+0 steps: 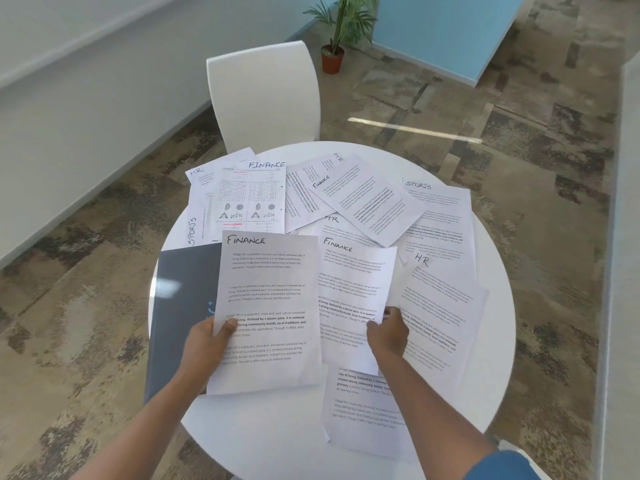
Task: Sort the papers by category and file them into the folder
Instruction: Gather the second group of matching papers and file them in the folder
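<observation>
We hold one Finance sheet [268, 306] in our left hand [204, 344], thumb on its face, while our right hand [388, 332] pinches a second Finance sheet [353, 299]. A loose pinch could drop it among the HR sheet [440, 306] pile. The dark folder [180, 306] lies closed on the bench [263, 431], contents unseen; Sports sheet [440, 209] farther off.

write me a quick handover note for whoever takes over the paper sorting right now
Left hand holds a FINANCE sheet above the dark folder.
Right hand pinches a second FINANCE sheet.
Done: two FINANCE sheets picked up; nothing visibly filed.
Left: loose papers marked HR, SPORTS and FINANCE lie across the round table; gather by label, then file.
</observation>
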A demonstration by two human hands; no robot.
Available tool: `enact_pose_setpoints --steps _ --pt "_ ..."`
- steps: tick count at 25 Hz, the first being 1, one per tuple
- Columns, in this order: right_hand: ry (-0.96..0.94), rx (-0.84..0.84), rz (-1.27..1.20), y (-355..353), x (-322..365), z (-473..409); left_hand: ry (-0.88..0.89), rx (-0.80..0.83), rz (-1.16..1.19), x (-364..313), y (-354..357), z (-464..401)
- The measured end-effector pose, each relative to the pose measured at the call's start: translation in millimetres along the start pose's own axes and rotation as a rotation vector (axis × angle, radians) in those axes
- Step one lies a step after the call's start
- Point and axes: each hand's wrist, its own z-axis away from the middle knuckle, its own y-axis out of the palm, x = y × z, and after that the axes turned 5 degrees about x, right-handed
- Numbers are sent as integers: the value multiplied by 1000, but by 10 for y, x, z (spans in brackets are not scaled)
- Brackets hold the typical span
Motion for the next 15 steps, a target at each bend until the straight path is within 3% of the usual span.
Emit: enact_pose_setpoints --steps 6,15 --pt "-236 -6 -165 -484 50 192 10 -6 14 -60 -10 -44" --pt "-333 48 -464 -1174 27 199 -10 -37 77 -122 297 221"
